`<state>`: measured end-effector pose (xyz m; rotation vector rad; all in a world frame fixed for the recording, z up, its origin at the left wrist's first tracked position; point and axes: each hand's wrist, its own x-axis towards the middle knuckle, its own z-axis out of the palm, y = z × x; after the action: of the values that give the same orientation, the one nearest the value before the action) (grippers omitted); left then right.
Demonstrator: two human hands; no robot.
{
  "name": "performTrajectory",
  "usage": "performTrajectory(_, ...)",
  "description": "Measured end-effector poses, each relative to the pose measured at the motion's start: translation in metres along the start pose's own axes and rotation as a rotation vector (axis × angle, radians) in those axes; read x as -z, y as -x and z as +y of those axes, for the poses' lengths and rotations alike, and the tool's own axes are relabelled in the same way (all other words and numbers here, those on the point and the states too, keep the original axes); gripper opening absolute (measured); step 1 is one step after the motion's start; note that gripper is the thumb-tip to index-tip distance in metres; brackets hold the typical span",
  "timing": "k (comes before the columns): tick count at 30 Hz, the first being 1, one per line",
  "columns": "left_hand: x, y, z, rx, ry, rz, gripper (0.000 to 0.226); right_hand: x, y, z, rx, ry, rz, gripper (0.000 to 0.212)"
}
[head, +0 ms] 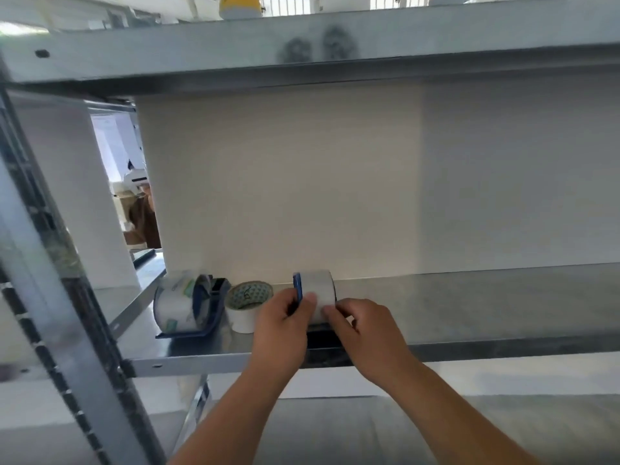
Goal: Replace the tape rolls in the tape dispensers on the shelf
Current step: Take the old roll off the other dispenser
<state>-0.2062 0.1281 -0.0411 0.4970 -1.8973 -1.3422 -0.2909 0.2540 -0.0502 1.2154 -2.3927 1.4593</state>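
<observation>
Two tape dispensers are seen on the metal shelf (pixel 469 307). The first dispenser (pixel 201 310), blue, stands at the left end with a clear roll (pixel 174 305) mounted in it. The second dispenser (pixel 298 290) is held near the front edge, at the middle; only a blue side plate and a dark base are visible, the remainder being covered by the hands. Three tape rolls are counted: the mounted clear roll, a loose roll (pixel 246 305) lying flat between the two dispensers with a patterned core facing up, and a white roll (pixel 318 290) seated in the second dispenser.

The left hand (pixel 281 327) is closed on the blue side plate, with the thumb pressed against the white roll. The right hand (pixel 364 330) is pinched on the front face of the white roll; whether a tape end is gripped cannot be told. The left side of the picture is blurred. Two yellow-and-white objects (pixel 240 6) on the upper shelf are cut off by the top edge.
</observation>
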Motion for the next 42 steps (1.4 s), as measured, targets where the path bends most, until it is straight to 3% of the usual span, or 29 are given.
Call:
performTrajectory(5, 0.003, -0.011, 0.001, 0.045, 0.07, -0.029, 0.034, 0.002, -0.002, 0.003, -0.051, 0.059, -0.003, 0.019)
performTrajectory(12, 0.003, -0.039, 0.027, 0.044, 0.271, -0.04, 0.043, 0.002, -0.008, -0.004, -0.156, 0.165, -0.078, 0.029)
performTrajectory(16, 0.006, -0.055, 0.048, 0.057, 0.41, -0.011, 0.019, -0.003, -0.007, -0.003, -0.145, 0.226, -0.11, 0.026)
performTrajectory(19, 0.006, -0.065, 0.062, 0.069, 0.466, -0.024, 0.024, -0.002, -0.005, -0.002, -0.117, 0.203, -0.122, 0.025)
performTrajectory(22, 0.006, -0.072, 0.07, 0.09, 0.472, -0.037, 0.026, 0.003, -0.011, -0.004, -0.138, 0.095, -0.058, 0.02)
performTrajectory(27, 0.004, -0.075, 0.068, 0.108, 0.489, -0.062, 0.031, 0.023, -0.04, -0.038, -0.051, -0.381, 0.167, 0.028)
performTrajectory(31, 0.004, -0.078, 0.066, 0.11, 0.48, -0.064, 0.041, 0.028, -0.061, -0.055, 0.001, -0.422, 0.177, 0.005)
performTrajectory(36, 0.006, -0.087, 0.06, 0.12, 0.393, -0.019, 0.054, 0.042, -0.064, -0.047, -0.152, -0.51, 0.259, 0.012)
performTrajectory(39, 0.008, -0.092, 0.054, 0.147, 0.362, -0.05, 0.045, 0.057, -0.062, -0.028, -0.126, -0.252, 0.356, 0.017)
performTrajectory(42, 0.006, -0.094, 0.046, 0.133, 0.312, -0.044, 0.042, 0.063, -0.049, -0.009, -0.117, 0.184, 0.265, 0.017)
